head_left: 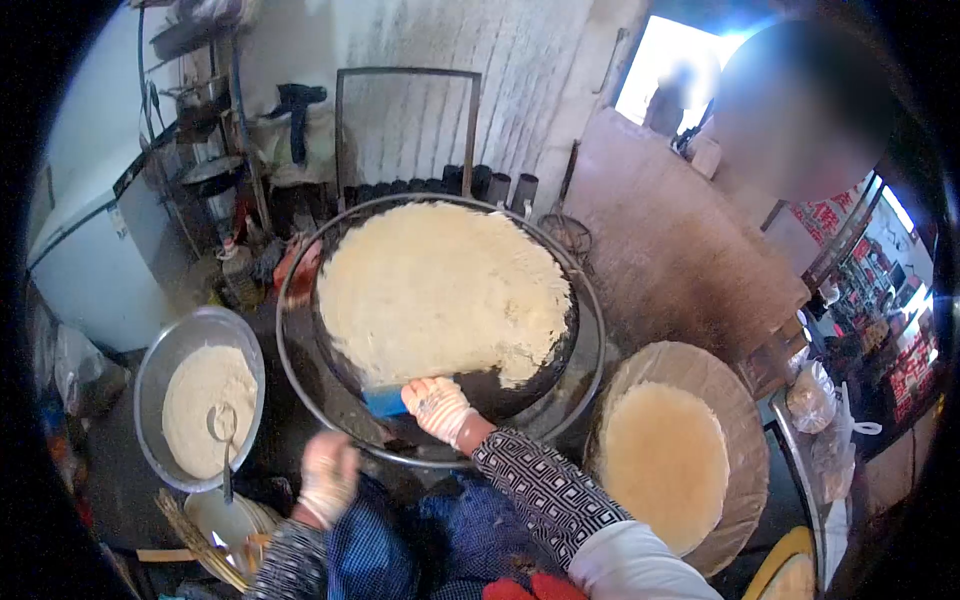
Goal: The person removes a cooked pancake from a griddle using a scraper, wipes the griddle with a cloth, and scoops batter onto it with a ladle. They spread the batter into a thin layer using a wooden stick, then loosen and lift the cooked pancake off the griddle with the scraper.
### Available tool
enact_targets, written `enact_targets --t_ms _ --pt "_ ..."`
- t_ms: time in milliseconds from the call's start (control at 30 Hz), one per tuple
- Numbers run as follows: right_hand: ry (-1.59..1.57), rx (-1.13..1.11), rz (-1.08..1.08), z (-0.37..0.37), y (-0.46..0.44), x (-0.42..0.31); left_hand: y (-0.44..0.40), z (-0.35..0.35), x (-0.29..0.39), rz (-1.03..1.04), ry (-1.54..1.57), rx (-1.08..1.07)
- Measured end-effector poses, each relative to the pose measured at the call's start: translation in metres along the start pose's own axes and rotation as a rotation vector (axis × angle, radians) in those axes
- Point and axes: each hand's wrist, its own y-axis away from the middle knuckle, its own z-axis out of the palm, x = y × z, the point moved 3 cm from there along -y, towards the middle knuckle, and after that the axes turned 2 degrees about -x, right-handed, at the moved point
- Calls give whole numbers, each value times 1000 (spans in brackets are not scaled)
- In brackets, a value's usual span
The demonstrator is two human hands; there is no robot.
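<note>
My right hand (440, 410), in a striped glove, is closed on a blue scraper (386, 399) at the near edge of a large round griddle (492, 392). A pale layer of batter (440, 285) covers most of the griddle, with dark metal bare along the near side. The batter's lower right edge is ragged. My left hand (328, 475), gloved too, hangs by my lap left of the griddle's near rim. Motion smears its fingers, and I see nothing in it.
On the left, a metal basin (148, 400) holds pale batter and a ladle (226, 440). A bucket (215, 515) stands below it. To the right, a round flatbread (665, 465) lies on a cloth-covered round tray (745, 450). A metal ring (283, 330) surrounds the griddle.
</note>
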Motion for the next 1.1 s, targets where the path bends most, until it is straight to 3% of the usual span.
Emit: enact_targets --t_ms 33,100,167,267,300,333,367,400,433,500,533,567,633,733,833,933,967,1000,1067,1100 --pt "-9 18 0 2 -1 1 -7 -9 -34 -18 -50 75" --pt "-39 -52 30 0 -4 2 -31 -30 -77 -51 -211 -6" --pt "16 24 35 9 -6 4 -51 -34 -100 -101 -338 -175" --pt "35 40 27 7 -9 6 -71 -21 -91 149 -584 -614" --pt "-16 -179 54 -6 -16 8 -54 -2 -109 276 -507 -589" --pt "-15 -44 47 -2 -12 9 -59 5 -79 228 -548 -791" --pt "-24 -41 59 6 -11 11 -44 33 -68 271 -590 -784" --pt "-1 -50 50 10 -11 12 -38 43 -39 232 -534 -739" --pt "3 -23 37 13 -11 12 -39 55 0 39 -557 -886" --pt "28 38 25 24 -23 14 -22 97 50 27 -443 -707" --pt "46 67 29 27 -33 14 -31 112 84 -97 -389 -884" --pt "-23 -44 65 28 -45 14 -23 128 113 -33 -412 -757" --pt "60 -16 98 27 -60 13 17 143 150 226 -295 -856" --pt "95 -43 96 31 -81 21 92 149 172 536 378 -461" --pt "82 -94 139 26 -99 31 53 90 119 181 250 -1006" --pt "-60 -233 146 23 -120 40 27 27 57 14 244 -674" --pt "4 -82 175 24 -119 40 24 11 39 -44 229 -553" --pt "-39 -140 189 19 -123 41 18 -5 26 -90 153 -427" --pt "-125 -260 222 -3 -134 46 4 -29 -9 -209 76 -357" --pt "-99 -137 238 17 -131 45 13 -34 -35 -155 42 -164"
